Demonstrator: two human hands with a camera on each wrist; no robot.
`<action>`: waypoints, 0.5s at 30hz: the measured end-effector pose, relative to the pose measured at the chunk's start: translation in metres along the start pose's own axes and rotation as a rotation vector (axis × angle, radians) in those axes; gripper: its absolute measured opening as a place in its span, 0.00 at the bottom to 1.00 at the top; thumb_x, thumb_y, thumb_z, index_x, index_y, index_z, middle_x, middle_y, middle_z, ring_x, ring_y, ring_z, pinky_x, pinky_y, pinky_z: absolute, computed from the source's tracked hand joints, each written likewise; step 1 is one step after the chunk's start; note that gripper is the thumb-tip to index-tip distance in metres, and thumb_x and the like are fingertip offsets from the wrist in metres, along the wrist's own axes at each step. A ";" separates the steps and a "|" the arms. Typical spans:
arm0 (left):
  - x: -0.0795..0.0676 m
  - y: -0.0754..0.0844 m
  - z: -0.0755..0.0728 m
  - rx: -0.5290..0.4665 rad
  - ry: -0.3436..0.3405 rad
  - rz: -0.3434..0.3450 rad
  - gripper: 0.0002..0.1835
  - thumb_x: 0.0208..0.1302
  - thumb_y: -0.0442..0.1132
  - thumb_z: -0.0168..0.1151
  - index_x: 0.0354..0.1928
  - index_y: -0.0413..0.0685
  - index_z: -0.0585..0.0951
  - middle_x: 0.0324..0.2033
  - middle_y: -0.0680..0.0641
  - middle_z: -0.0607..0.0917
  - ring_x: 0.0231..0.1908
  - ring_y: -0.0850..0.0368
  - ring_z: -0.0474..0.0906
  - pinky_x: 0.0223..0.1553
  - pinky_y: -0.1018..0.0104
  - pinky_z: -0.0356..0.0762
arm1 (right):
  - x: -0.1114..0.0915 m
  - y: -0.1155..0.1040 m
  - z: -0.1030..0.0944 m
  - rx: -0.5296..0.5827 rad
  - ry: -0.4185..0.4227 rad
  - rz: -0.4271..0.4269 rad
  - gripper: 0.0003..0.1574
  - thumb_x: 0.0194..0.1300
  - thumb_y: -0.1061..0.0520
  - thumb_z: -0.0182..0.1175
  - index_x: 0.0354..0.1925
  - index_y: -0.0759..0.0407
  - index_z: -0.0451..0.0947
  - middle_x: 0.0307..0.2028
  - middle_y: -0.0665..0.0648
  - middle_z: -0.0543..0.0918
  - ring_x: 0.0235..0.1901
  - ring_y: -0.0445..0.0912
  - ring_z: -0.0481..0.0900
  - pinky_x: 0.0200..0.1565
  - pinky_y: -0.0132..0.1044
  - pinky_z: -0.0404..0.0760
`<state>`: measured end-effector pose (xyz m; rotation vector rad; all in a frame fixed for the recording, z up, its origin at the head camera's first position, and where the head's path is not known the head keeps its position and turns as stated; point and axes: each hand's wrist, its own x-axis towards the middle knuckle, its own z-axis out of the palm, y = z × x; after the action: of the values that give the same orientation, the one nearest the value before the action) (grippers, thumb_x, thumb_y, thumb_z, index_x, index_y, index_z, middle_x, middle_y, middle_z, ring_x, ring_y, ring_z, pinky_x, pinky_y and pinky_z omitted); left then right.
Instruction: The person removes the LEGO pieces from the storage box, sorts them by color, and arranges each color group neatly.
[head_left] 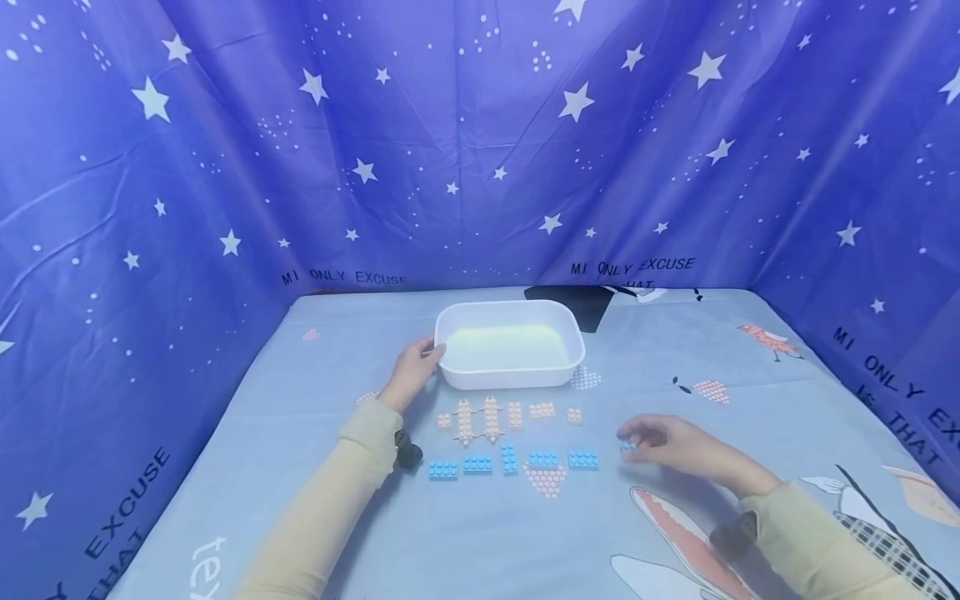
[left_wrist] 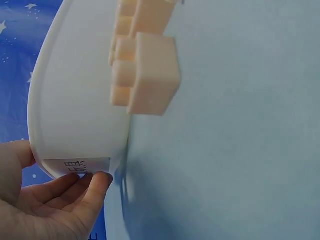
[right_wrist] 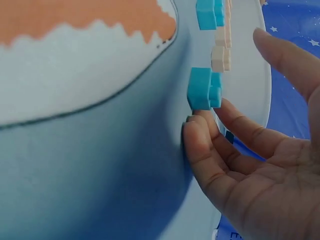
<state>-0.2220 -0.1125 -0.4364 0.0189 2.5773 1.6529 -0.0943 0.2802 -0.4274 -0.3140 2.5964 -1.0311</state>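
My left hand [head_left: 411, 372] grips the left end of a white plastic tub [head_left: 510, 379]. In the left wrist view its thumb is at the rim and its fingers lie against the outer wall, by a paper label [left_wrist: 95, 164]. My right hand [head_left: 678, 446] is low over the cloth at the right end of a row of blue toy bricks [head_left: 477, 465]. In the right wrist view, its fingertips are right at the end of a studded blue brick [right_wrist: 200, 89], while the thumb stands apart from it.
Several peach bricks [head_left: 542, 410] line up between the tub and the blue row. Two peach pieces have thin rods [head_left: 491, 419] sticking out. A patterned cloth [head_left: 337, 333] covers the table. Blue star-printed curtains [head_left: 480, 167] surround it at the back and sides.
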 end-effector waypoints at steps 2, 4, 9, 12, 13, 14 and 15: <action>-0.001 -0.002 -0.001 0.002 -0.014 -0.005 0.29 0.74 0.49 0.48 0.70 0.39 0.64 0.66 0.37 0.70 0.62 0.41 0.72 0.65 0.50 0.72 | 0.001 -0.001 -0.001 -0.004 -0.008 -0.002 0.29 0.60 0.45 0.66 0.55 0.59 0.78 0.43 0.53 0.82 0.45 0.45 0.76 0.48 0.39 0.78; -0.001 -0.005 -0.002 0.019 -0.026 -0.001 0.30 0.74 0.51 0.47 0.70 0.39 0.64 0.66 0.37 0.70 0.61 0.40 0.73 0.65 0.48 0.71 | 0.002 -0.001 -0.003 0.007 -0.025 -0.008 0.29 0.62 0.45 0.64 0.55 0.61 0.77 0.42 0.53 0.82 0.44 0.44 0.77 0.46 0.38 0.79; -0.003 -0.006 -0.006 0.094 -0.040 0.023 0.31 0.75 0.53 0.44 0.70 0.40 0.64 0.65 0.36 0.72 0.59 0.40 0.75 0.65 0.46 0.71 | 0.006 -0.004 -0.012 0.020 -0.073 -0.037 0.27 0.65 0.47 0.61 0.55 0.63 0.76 0.47 0.58 0.83 0.44 0.45 0.80 0.43 0.37 0.82; -0.004 -0.005 -0.010 0.153 -0.040 0.051 0.30 0.75 0.54 0.41 0.70 0.40 0.65 0.66 0.36 0.71 0.65 0.40 0.68 0.69 0.44 0.64 | 0.010 -0.007 -0.020 -0.020 -0.067 -0.051 0.26 0.65 0.47 0.61 0.54 0.62 0.77 0.51 0.60 0.82 0.47 0.48 0.80 0.47 0.41 0.83; -0.005 -0.004 -0.011 0.174 -0.037 0.062 0.31 0.76 0.54 0.41 0.69 0.41 0.65 0.66 0.37 0.71 0.67 0.40 0.66 0.70 0.44 0.61 | 0.012 -0.008 -0.023 -0.037 -0.059 -0.051 0.26 0.65 0.46 0.60 0.55 0.61 0.77 0.51 0.60 0.83 0.48 0.50 0.80 0.48 0.44 0.82; -0.006 -0.004 -0.012 0.193 -0.034 0.071 0.30 0.76 0.54 0.40 0.69 0.41 0.65 0.67 0.37 0.70 0.69 0.40 0.63 0.72 0.44 0.59 | 0.013 -0.010 -0.025 -0.051 -0.047 -0.046 0.27 0.65 0.45 0.60 0.55 0.61 0.77 0.51 0.60 0.83 0.50 0.52 0.80 0.50 0.47 0.82; -0.006 -0.003 -0.013 0.211 -0.031 0.081 0.30 0.76 0.54 0.40 0.69 0.41 0.66 0.68 0.38 0.68 0.70 0.40 0.60 0.73 0.44 0.56 | 0.014 -0.011 -0.027 -0.073 -0.032 -0.034 0.27 0.65 0.44 0.60 0.55 0.60 0.77 0.52 0.59 0.82 0.52 0.53 0.79 0.52 0.50 0.81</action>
<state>-0.2167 -0.1264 -0.4333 0.1627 2.7483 1.3838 -0.1165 0.2847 -0.4037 -0.3901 2.6122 -0.9363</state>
